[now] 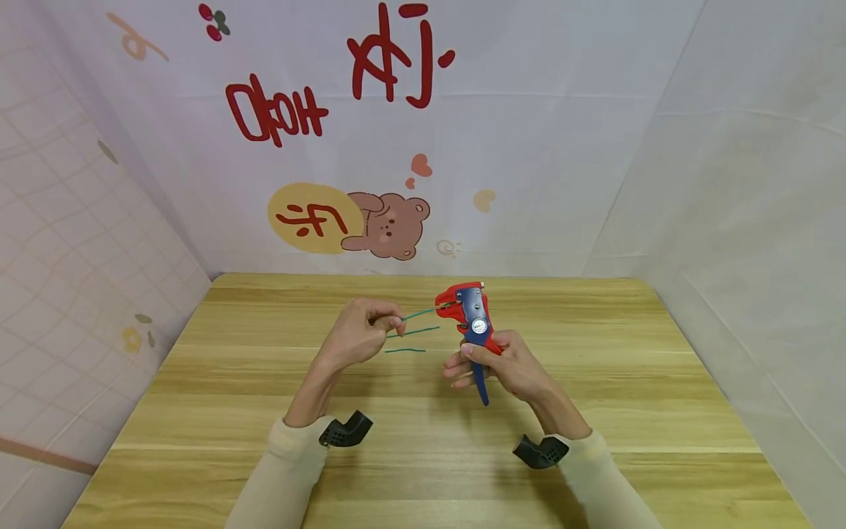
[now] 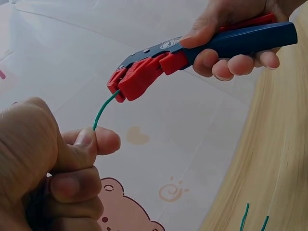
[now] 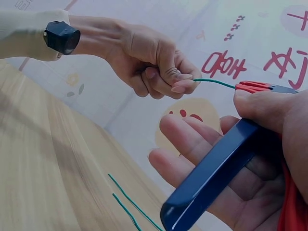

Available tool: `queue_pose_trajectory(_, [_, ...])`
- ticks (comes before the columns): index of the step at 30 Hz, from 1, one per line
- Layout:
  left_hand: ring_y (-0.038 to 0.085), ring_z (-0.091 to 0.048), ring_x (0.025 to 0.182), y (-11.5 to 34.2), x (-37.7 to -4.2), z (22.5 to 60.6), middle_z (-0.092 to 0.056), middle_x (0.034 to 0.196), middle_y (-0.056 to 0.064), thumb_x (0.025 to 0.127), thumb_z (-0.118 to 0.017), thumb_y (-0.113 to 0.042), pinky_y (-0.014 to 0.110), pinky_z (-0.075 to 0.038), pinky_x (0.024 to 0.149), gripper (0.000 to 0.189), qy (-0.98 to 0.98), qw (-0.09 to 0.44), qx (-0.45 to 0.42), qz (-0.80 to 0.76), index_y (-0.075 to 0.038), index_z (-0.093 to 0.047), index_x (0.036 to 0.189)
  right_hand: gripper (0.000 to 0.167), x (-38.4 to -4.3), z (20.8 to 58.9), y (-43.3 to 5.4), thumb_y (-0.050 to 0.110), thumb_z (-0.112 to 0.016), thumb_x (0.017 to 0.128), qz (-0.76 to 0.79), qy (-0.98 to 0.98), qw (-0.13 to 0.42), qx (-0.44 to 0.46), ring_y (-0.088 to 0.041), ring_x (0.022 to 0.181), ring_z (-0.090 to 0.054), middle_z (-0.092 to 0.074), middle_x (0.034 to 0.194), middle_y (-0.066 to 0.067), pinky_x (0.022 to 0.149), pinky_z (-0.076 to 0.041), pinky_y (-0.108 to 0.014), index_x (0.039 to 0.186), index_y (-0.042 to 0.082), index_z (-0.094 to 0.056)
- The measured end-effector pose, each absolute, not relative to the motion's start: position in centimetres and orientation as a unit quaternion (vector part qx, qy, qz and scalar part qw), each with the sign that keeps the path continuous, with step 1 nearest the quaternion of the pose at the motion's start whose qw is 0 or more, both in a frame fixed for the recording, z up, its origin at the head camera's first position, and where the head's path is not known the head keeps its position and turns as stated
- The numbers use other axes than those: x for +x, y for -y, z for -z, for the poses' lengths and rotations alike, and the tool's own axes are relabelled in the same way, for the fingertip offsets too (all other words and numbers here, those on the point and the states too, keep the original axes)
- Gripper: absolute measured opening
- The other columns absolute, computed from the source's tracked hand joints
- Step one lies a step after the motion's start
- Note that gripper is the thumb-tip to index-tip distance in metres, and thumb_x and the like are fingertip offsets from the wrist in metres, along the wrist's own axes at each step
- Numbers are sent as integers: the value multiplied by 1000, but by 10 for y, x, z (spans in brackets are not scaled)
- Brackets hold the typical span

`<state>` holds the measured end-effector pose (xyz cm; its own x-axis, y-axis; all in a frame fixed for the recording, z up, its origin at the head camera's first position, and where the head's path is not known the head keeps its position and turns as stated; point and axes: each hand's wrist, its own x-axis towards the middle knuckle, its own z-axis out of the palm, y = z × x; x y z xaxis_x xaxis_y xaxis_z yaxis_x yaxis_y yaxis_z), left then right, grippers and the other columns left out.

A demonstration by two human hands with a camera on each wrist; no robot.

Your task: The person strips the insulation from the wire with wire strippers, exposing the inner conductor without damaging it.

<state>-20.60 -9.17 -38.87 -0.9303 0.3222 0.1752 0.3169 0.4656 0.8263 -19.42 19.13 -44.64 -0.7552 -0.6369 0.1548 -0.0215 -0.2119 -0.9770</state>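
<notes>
Fingers of the left hand are pinching a green wire, its tip entering the red-and-blue wire stripper. The right hand is holding the stripper's handles, over the counter toward its far edge. A second wire and a third wire are lying below.

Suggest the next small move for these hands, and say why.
Probably the right hand should squeeze the wire stripper while the left hand keeps its pinch: the green wire reaches from those fingertips to the tool's red head, and the blue handle and red handle stand apart.
</notes>
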Motion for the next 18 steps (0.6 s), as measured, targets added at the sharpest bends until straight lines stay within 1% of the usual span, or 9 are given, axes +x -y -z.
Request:
queue_pose_trajectory(4, [10, -38, 56, 91, -206, 390, -59, 66, -2, 98, -59, -2, 24, -29, 53, 30, -857, 1, 188, -480, -14, -72, 74, 30, -195, 449, -192, 5, -50, 107, 730, -585, 211, -282, -46, 96, -74, -78, 105, -16, 79, -59, -54, 115, -24, -55])
queue_pose_trajectory(6, [10, -37, 56, 91, -206, 390, -58, 65, -2, 98, -58, -2, 24, -29, 53, 32, -857, 1, 188, -480, -16, -71, 72, 30, -195, 450, -192, 4, -50, 107, 732, -583, 211, -283, -47, 96, -73, -78, 106, -16, 79, -59, -55, 115, -24, -55])
queue_pose_trajectory(10, [10, -33, 53, 92, -205, 389, -53, 62, -1, 99, -57, -1, 24, -27, 51, 33, -853, 0, 178, -490, -16, -71, 73, 28, -195, 449, -194, 4, -50, 107, 729, -586, 210, -284, -48, 97, -73, -78, 107, -17, 79, -59, -56, 114, -21, -57])
queue_pose_trajectory(14, [7, -30, 51, 93, -205, 389, -48, 61, -1, 100, -56, -2, 23, -25, 50, 33, -852, 3, 169, -496, -15, -71, 74, 29, -195, 448, -194, 6, -52, 107, 723, -596, 215, -276, -54, 99, -70, -77, 108, -18, 80, -59, -56, 116, -21, -58])
queue_pose_trajectory(16, [7, -29, 51, 93, -206, 389, -48, 61, -1, 100, -56, -2, 23, -25, 50, 33, -851, 4, 167, -497, -15, -72, 74, 31, -195, 446, -195, 7, -53, 106, 719, -603, 217, -269, -56, 100, -68, -77, 108, -19, 81, -59, -56, 117, -21, -58])
queue_pose_trajectory(18, [7, -29, 52, 95, -206, 389, -51, 62, 0, 100, -55, -1, 23, -24, 50, 34, -852, 3, 165, -496, -14, -72, 74, 34, -195, 445, -194, 9, -54, 106, 715, -609, 218, -264, -53, 99, -70, -77, 108, -19, 81, -59, -55, 119, -23, -57])
